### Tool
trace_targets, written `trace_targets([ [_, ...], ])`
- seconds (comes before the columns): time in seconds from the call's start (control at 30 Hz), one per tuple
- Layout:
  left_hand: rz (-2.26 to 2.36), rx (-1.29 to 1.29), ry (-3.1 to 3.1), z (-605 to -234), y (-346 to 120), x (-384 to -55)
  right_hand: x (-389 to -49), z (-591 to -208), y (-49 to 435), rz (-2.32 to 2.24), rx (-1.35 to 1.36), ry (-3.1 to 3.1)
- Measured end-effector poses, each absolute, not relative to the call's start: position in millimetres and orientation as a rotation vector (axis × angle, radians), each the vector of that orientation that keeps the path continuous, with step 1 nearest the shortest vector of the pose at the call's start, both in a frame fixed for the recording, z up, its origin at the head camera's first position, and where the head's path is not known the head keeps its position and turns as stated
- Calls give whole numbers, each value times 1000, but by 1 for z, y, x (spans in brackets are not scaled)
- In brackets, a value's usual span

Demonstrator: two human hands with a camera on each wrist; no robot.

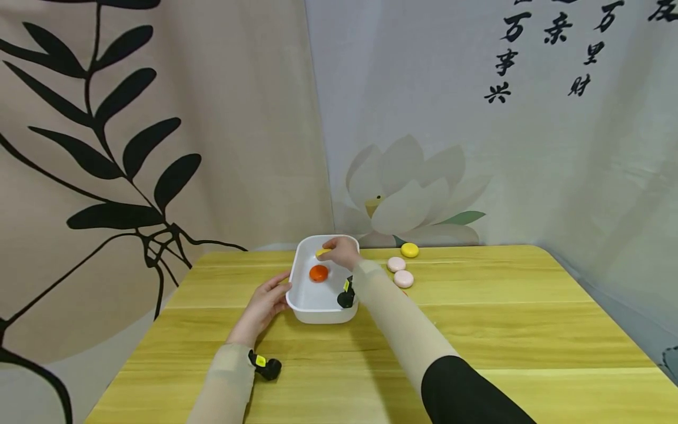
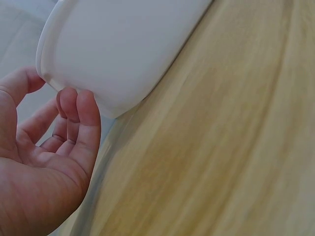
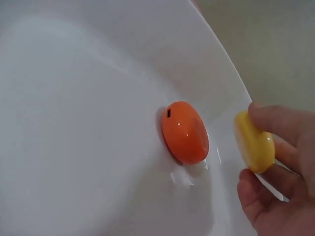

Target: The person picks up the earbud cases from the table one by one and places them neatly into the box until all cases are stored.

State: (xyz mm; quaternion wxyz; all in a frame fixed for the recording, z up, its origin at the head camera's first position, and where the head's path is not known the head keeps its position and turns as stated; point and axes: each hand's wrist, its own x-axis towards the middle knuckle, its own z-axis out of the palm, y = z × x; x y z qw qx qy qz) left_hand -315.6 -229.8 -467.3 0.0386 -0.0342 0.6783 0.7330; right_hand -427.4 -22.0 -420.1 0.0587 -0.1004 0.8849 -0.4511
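A white rectangular tub (image 1: 323,317) with rounded corners stands on the table. My left hand (image 1: 266,304) holds it by its left side; in the left wrist view the bent fingertips (image 2: 87,105) lie against the outer wall below the rim. Over the tub's far part, my right hand (image 1: 343,252) pinches a glossy yellow disc (image 3: 254,142) between thumb and fingers. Below that, an orange disc (image 1: 318,273), rounded and shiny, lies on the tub floor. Seen from the right wrist, this orange piece has a small dark slot near its edge.
Right of the tub, two pale pink discs (image 1: 404,279) lie side by side, with another yellow disc (image 1: 409,250) behind them near the table's back edge. A bit of orange peeks out beside my right forearm. A printed cloth (image 1: 254,118) hangs behind the wooden table (image 1: 529,330).
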Motion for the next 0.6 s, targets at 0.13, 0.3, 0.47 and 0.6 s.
trace_targets([
  [0.13, 2247, -112, 2081, -466, -229, -316, -430, -422, -22, -1345, -310, 2659],
  [0.3, 2245, -114, 2078, -466, -229, -317, -431, -421, -22, -1306, -304, 2620],
  [0.47, 2243, -99, 2073, -466, -229, -315, -428, -418, -20, -1314, -307, 2594],
  [0.6, 2243, -97, 2080, -468, -231, -315, -429, -415, -17, -1386, -360, 2554],
])
